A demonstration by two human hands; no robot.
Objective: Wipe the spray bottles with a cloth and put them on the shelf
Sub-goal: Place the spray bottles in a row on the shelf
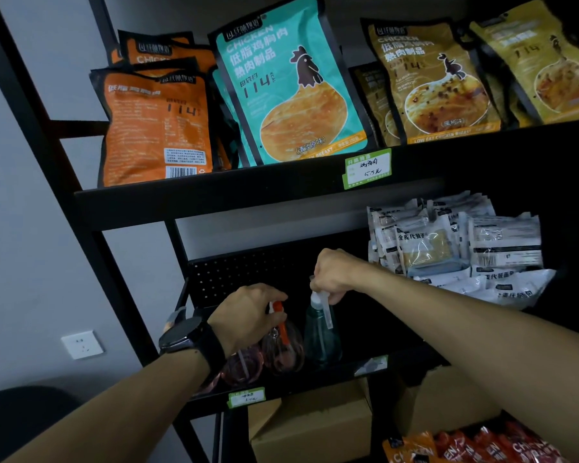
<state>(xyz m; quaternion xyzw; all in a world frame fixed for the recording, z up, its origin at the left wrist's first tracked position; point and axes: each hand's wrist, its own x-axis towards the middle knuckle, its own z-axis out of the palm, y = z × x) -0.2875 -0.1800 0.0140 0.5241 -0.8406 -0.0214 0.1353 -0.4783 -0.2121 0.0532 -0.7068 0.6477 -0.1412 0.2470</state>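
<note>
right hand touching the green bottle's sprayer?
Touching. The head view shows the right hand with fingers curled round the white sprayer head of the green bottle, which stands on the shelf.

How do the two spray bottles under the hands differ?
The left hand grips the pink bottle, which has an orange-red trigger; the right hand pinches the white head of the teal bottle. The pink bottle looks rounder and ribbed, while the teal bottle is slimmer and smooth. The pink bottle stands left of the teal bottle. Both are translucent and upright on the middle shelf.
</note>
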